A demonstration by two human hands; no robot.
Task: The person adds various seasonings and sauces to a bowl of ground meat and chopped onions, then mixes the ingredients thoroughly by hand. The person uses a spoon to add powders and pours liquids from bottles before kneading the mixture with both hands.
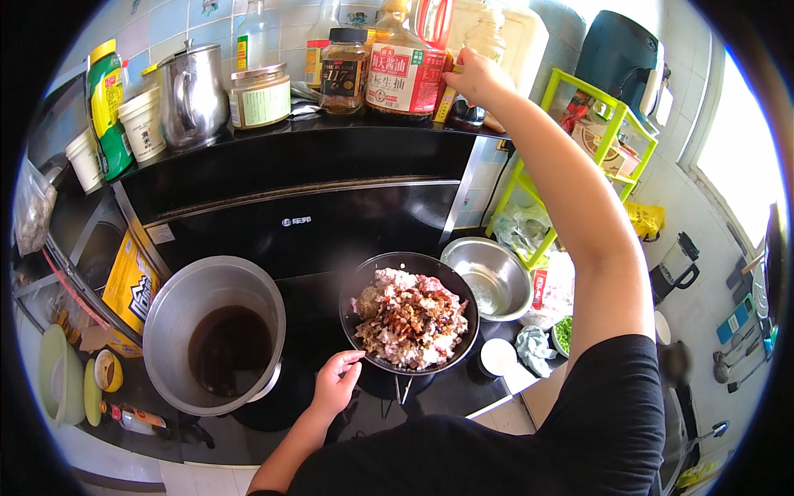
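The right hand (480, 76) could topple the red-labelled bottle (405, 70) if it brushed sideways, the far ledge (331, 126) being crowded. A tug at the rim might tip the pan (470, 335) and spill its heaped meat mixture (411, 318), right of the big pot (155, 331). The right arm stretches far, fingers curled among bottles (whether gripping one, one cannot tell). The left hand (335, 384) bends its fingers at the pan's near-left rim, any pinch unclear.
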